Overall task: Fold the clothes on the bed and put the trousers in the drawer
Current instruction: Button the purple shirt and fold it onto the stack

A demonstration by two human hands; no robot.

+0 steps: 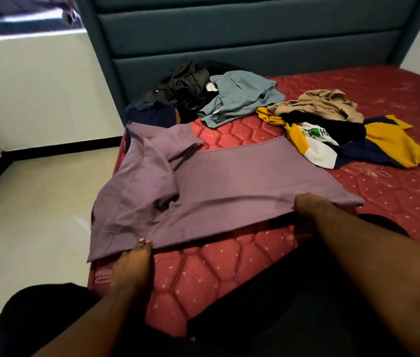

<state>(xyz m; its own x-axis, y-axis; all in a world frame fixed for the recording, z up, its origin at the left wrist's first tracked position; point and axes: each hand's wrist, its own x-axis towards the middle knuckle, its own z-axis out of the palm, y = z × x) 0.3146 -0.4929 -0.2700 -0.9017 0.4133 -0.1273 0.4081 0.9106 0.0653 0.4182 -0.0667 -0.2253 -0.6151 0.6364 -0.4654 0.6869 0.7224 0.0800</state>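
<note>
I saw a purple shirt (229, 181) spread across the near corner of the red mattress (358, 228), one sleeve folded inward. My left hand (133, 266) pinched its near edge on the left; my right hand (314, 206) gripped the same edge further right. Unfolded clothes lay beyond: a dark pile (183, 86), a blue shirt (239, 99), a tan garment (324, 104) and a yellow jersey (384, 145), near the headboard (229, 34).

Soft, even light over the red mattress (255, 266) — brightest at the blown-out, smeared window strip (23, 24) far up-left of it; wide-angle bending warps edges, and the near forearms below sit dark and blurred.
</note>
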